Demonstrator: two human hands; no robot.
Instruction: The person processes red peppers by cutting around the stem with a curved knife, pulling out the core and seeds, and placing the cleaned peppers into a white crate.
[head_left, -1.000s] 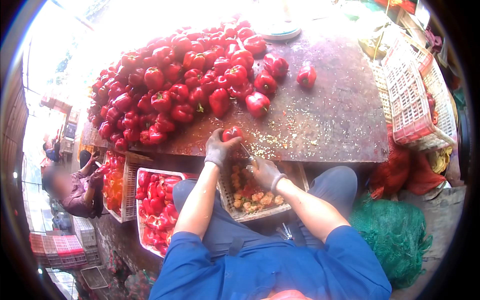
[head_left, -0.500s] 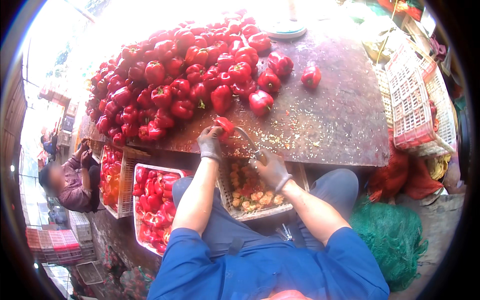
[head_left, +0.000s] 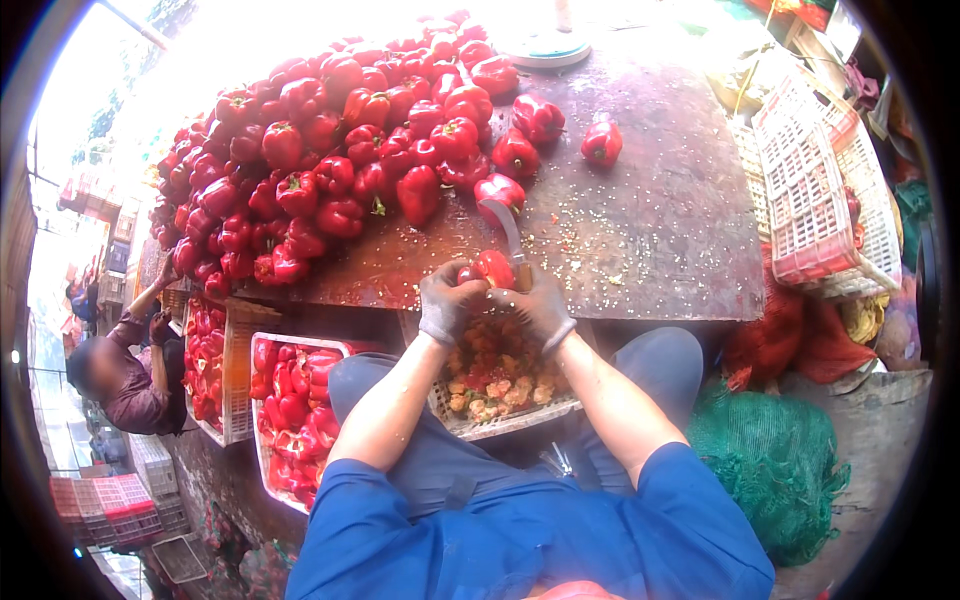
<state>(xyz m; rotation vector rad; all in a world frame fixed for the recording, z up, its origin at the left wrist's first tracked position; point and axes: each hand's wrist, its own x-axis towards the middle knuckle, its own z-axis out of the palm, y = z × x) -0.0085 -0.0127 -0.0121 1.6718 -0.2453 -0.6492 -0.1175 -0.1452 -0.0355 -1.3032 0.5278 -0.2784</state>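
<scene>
- Left hand (head_left: pixel 447 300): fingers closed on red pepper (head_left: pixel 494 267), at the surface's (head_left: pixel 650 265) near edge.
- Right hand (head_left: pixel 540 303): fingers closed round knife (head_left: pixel 513 238), blade outward — apparently touching pepper, partly hidden.

The gloved left hand (head_left: pixel 447 300) looked smoky grey to me, and so did the right hand (head_left: pixel 539 308). The pepper (head_left: pixel 494 267) between them shone bright red; the knife (head_left: pixel 511 238) was silvery along the blade and brown at the handle. The pile of peppers (head_left: pixel 320 180) glowed glossy red with touches of green. The tabletop (head_left: pixel 680 215) was reddish brown, speckled with pale yellow seeds (head_left: pixel 592 266). Cores (head_left: pixel 500 395) showed peach and orange. The shirt (head_left: pixel 530 545) was strong blue, the trousers (head_left: pixel 655 372) slate, the net sack (head_left: pixel 765 470) green, a co-worker's sleeve (head_left: pixel 128 328) dull purple.
</scene>
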